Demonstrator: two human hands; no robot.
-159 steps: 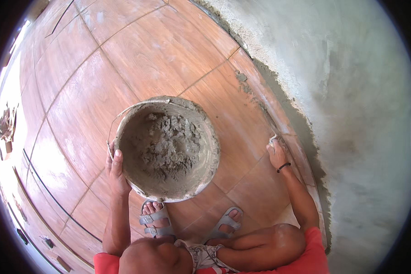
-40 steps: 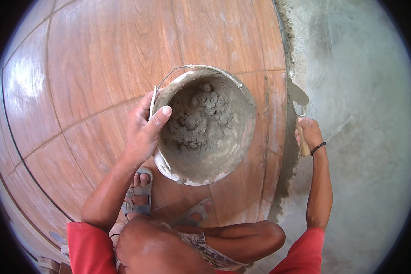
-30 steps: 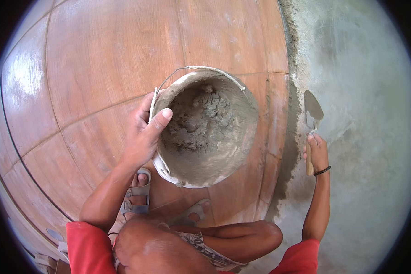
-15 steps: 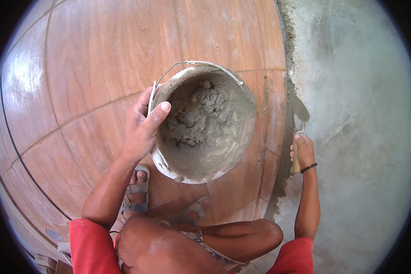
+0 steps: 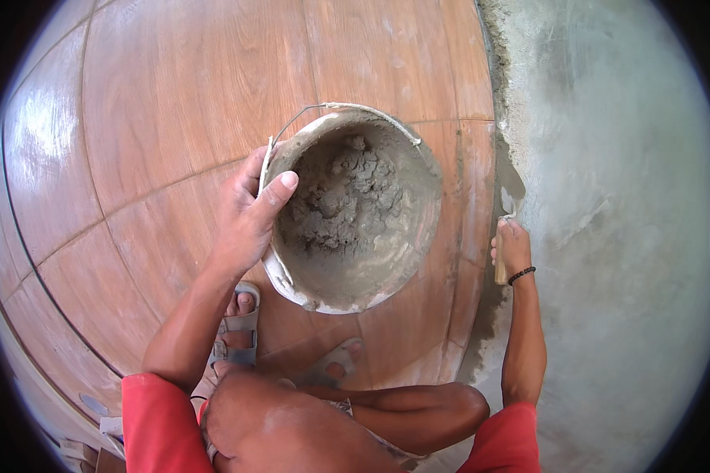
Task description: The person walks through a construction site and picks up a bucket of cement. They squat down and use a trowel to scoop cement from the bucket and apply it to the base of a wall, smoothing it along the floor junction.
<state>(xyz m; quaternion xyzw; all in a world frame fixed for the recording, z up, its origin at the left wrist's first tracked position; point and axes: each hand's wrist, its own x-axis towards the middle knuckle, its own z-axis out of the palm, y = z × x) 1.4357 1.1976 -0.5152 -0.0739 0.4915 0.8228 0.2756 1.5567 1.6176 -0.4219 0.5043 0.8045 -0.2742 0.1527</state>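
Note:
My left hand point(image 5: 248, 209) grips the left rim of a white bucket point(image 5: 274, 268), thumb over the edge and fingers outside. The bucket tilts so its mouth faces me, and clumpy grey mortar point(image 5: 347, 197) lies inside. Its wire handle rests along the far rim. On the right, my right hand point(image 5: 514, 244) is closed around the wooden handle of a trowel point(image 5: 510, 193). The blade lies against the wet mortar strip point(image 5: 493, 307), where the tiles meet the bare wall.
Brown wood-look floor tiles point(image 5: 189, 79) spread under the bucket, with mortar smears near their right edge. A grey cement wall point(image 5: 623, 236) rises on the right. My sandalled foot point(image 5: 241, 323) is just below the bucket. Several objects point(image 5: 87, 453) sit at the lower left.
My right hand and the trowel have shifted slightly left and up along the joint. The left hand and bucket have barely moved.

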